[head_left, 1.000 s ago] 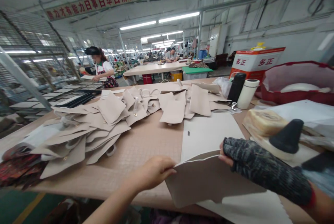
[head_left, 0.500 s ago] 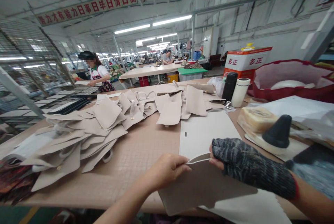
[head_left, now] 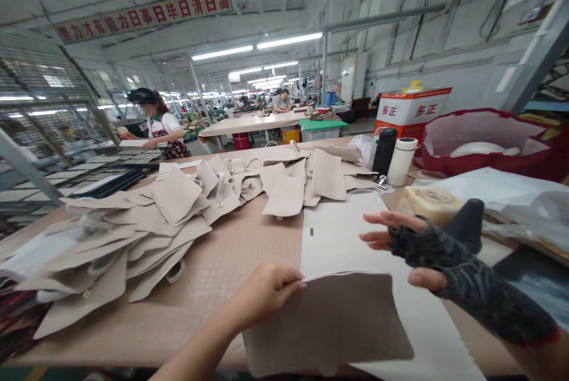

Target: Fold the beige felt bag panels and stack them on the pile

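Between thumb and fingers, my left hand (head_left: 278, 292) pinches the upper left corner of a beige leather-like panel (head_left: 338, 322), which stands tilted at the table's near edge. My right hand (head_left: 413, 245), in a dark grey fingerless glove, is off the panel with fingers spread and nothing in them. Beneath and behind the panel lies a white sheet (head_left: 333, 233) with a small dark mark. Close to my right hand are a black cone-shaped object (head_left: 464, 224) and a yellowish block (head_left: 429, 203).
Similar beige pieces with straps (head_left: 146, 221) are heaped on the left of the table (head_left: 249, 262). A black bottle (head_left: 384, 153), a white bottle (head_left: 402, 162) and a red bag (head_left: 489, 162) stand at the right. Co-workers, one (head_left: 162, 129) at the left, are farther off.
My right hand has let go of the panel's top edge and moved up and right, its fingers opening. My left hand keeps its pinch and has shifted slightly left with the panel.
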Demonstrator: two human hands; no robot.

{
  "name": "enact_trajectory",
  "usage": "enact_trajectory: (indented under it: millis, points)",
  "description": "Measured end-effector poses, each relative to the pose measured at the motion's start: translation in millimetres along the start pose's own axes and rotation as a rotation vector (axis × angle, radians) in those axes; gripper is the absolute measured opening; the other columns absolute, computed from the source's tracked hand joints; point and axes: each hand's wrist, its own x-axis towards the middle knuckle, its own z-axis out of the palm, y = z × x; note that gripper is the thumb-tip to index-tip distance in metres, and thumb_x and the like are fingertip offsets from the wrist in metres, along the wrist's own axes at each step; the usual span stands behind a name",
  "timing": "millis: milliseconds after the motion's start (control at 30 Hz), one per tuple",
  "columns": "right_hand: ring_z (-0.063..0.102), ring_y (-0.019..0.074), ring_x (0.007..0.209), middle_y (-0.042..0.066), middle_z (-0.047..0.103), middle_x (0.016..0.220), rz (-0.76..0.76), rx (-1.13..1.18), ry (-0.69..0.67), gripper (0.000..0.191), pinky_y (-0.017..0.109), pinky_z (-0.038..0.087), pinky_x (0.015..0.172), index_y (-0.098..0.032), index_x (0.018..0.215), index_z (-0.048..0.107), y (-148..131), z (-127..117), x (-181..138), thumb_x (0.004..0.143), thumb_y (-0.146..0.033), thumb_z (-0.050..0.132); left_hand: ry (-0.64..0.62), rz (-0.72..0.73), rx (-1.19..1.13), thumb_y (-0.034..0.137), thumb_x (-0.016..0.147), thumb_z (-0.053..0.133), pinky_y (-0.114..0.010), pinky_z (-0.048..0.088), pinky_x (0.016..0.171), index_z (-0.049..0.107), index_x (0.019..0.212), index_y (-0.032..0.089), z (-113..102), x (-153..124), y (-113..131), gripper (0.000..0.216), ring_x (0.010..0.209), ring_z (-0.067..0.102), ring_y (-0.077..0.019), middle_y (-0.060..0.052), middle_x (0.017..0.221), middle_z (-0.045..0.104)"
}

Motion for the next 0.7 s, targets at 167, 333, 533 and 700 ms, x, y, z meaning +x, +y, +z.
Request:
enact_trajectory:
  millis: [167,333,533,700]
  points:
    - [0.06,0.0277,0.104,0.008,0.066,0.109,0.091,-0.336,0.205,0.04,0.04,0.051,0.087,-0.025,0.106,0.063,18,21,-4,0.071,-0.045,0.067,0.0,-0.041,-0.127,0.028,0.088,0.048,-0.017,0.037,0.058,0.07,0.083,0.014,3,-1,-8,0.026,0.066,0.055,-0.0124,0.001,0.068,0.063]
    - [0.06,0.0184,0.077,0.003,0.064,0.078,-0.042,-0.419,0.246,0.022,0.029,0.051,0.072,-0.023,0.079,0.062,17,41,3,0.085,-0.04,0.05,-0.015,-0.035,-0.188,0.026,0.088,0.048,-0.018,0.04,0.062,0.07,0.086,0.015,7,-1,-4,0.025,0.071,0.058,-0.0135,0.0,0.076,0.067]
    - [0.057,0.0164,0.072,0.001,0.06,0.075,-0.012,-0.376,0.183,0.025,0.028,0.048,0.067,-0.021,0.078,0.059,13,45,13,0.087,-0.04,0.046,0.004,0.083,-0.27,0.025,0.091,0.045,-0.02,0.043,0.074,0.067,0.102,0.023,23,5,11,0.025,0.082,0.061,-0.0152,0.001,0.091,0.07]
    - [0.054,0.0152,0.071,0.0,0.056,0.075,0.03,-0.378,0.146,0.025,0.028,0.045,0.067,-0.021,0.079,0.056,16,51,16,0.09,-0.039,0.042,0.047,0.118,-0.095,0.028,0.093,0.041,-0.018,0.042,0.063,0.066,0.091,0.019,30,14,21,0.027,0.071,0.059,-0.0139,0.0,0.078,0.067]
